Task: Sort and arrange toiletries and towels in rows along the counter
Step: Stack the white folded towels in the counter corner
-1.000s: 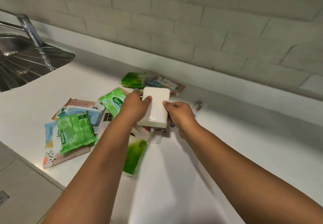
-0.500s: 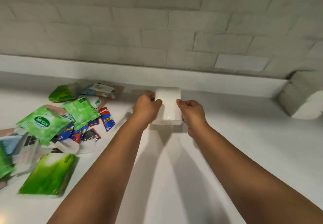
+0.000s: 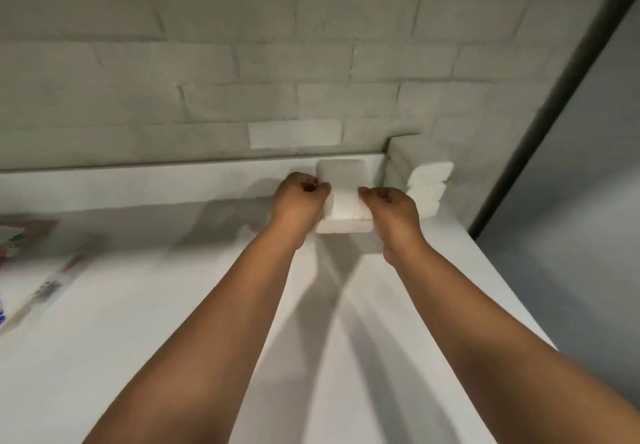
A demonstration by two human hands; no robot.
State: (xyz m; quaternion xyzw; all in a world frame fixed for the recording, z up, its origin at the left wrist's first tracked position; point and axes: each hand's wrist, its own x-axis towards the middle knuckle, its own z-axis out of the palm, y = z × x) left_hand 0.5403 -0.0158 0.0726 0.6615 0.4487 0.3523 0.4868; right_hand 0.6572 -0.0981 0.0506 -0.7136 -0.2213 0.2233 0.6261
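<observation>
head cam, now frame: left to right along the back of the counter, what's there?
blurred packets at the left edge → left hand → white pack held between both hands → right hand → stacked white packs in the corner

Ahead of me at twelve o'clock runs a pale grey brick wall (image 3: 242, 62), meeting a white counter (image 3: 138, 322), with a dark-edged grey panel (image 3: 588, 166) at two o'clock.
</observation>
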